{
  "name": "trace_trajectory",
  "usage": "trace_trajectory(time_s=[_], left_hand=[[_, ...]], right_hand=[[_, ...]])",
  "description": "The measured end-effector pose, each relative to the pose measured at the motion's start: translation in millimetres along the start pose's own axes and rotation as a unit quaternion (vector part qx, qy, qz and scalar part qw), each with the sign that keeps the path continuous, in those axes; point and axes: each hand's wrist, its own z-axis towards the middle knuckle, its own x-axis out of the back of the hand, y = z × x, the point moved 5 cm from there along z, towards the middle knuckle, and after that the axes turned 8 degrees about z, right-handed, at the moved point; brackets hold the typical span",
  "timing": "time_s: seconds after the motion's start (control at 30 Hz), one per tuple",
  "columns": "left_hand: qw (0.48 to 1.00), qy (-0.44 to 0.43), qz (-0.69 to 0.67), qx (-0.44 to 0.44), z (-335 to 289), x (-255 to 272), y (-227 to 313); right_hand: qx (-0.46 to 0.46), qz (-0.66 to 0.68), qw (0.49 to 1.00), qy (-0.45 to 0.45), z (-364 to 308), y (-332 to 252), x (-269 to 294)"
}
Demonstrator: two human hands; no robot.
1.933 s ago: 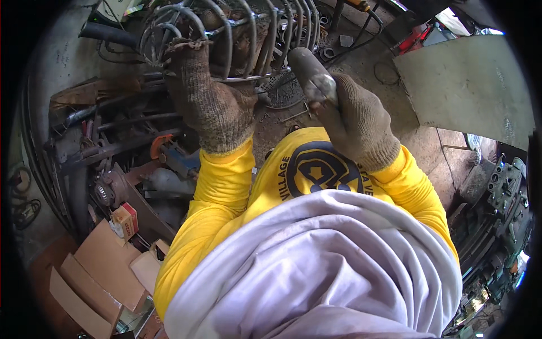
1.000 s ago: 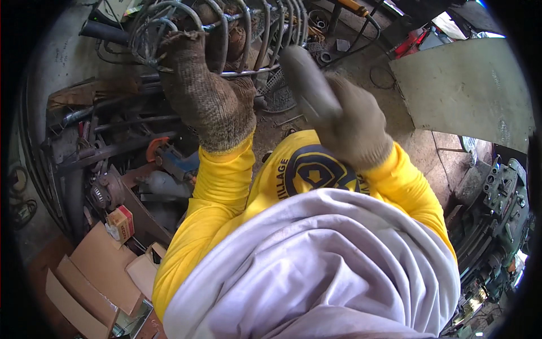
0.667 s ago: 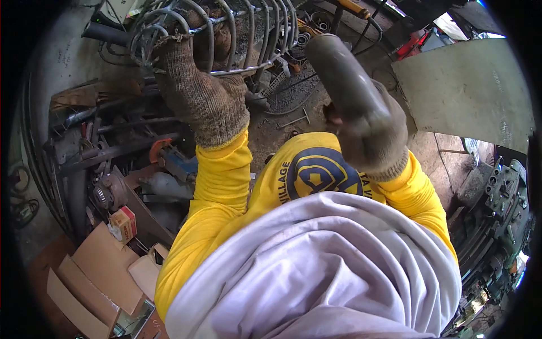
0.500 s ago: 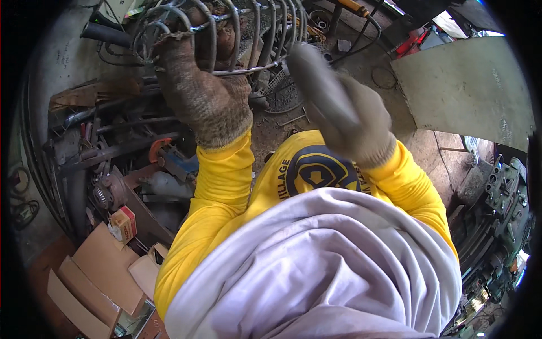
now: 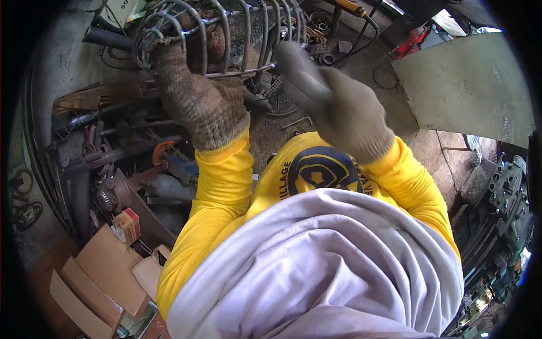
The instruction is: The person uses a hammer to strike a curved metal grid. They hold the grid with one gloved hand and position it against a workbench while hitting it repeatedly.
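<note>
A cage of bent, parallel metal rods (image 5: 243, 72) fills the top of the view, its upper part cut off by the edge. My left hand (image 5: 212, 107), in a worn brown knitted glove, is closed on the cage's near side, with part of the fingers hidden among the rods. My right hand (image 5: 355, 116), in a paler knitted glove, is wrapped round a thick grey bar-like tool (image 5: 302, 70), smeared by motion. The tool's far end is close to the right end of the cage's lower rod; whether they touch I cannot tell.
Metal bars and scrap (image 5: 118, 135) crowd the left, with an opened cardboard box (image 5: 107, 265) and a small red-and-tan box (image 5: 127, 226) below. A large flat sheet (image 5: 463, 85) stands at the right. Greasy machinery (image 5: 502, 198) is beyond it. An orange-handled tool with a cable (image 5: 353, 7) lies at the top.
My right hand and the grey tool have shifted slightly left. The cage has moved a little under my left hand, which keeps its hold.
</note>
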Motion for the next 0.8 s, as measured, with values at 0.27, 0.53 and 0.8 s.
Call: trace_trajectory(time_s=[0.27,0.53,0.8], left_hand=[[0.991,0.071,0.067,-0.096,21,17,19],[0.971,-0.004,-0.075,0.226,37,65,-5],[0.954,-0.090,-0.104,0.265,32,45,-24]], right_hand=[[-0.077,0.000,0.996,0.036,-10,14,12],[-0.233,0.271,0.931,0.079,-42,64,8],[-0.267,0.410,0.862,0.131,-34,83,27]])
